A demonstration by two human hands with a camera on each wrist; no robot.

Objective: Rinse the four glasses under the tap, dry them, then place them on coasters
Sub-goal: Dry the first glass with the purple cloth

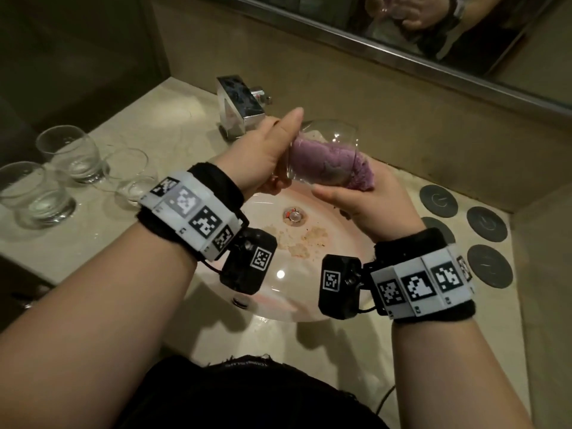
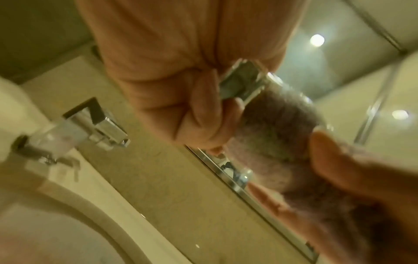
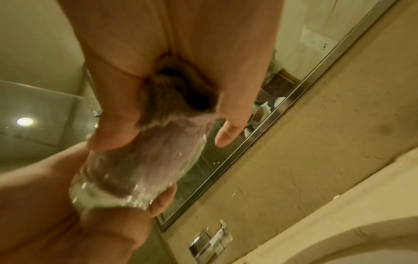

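Above the sink basin [image 1: 334, 292] my left hand [image 1: 266, 156] grips the thick base of a clear glass [image 1: 337, 137] lying on its side. A purple cloth [image 1: 325, 162] is stuffed into the glass, and my right hand [image 1: 365, 199] holds the cloth's outer end at the rim. The left wrist view shows the glass [image 2: 244, 80] base between my fingers and the cloth [image 2: 276, 135] inside. In the right wrist view the cloth [image 3: 172, 142] fills the wet glass [image 3: 95, 194]. Three more glasses [image 1: 66, 153] stand on the left counter. Several dark round coasters [image 1: 486, 224] lie on the right counter.
A square chrome tap [image 1: 238, 103] stands behind the basin, just beyond my left hand. A mirror [image 1: 433, 26] runs along the back wall. The basin has brownish stains near its drain [image 1: 294, 215]. My dark clothing fills the bottom edge.
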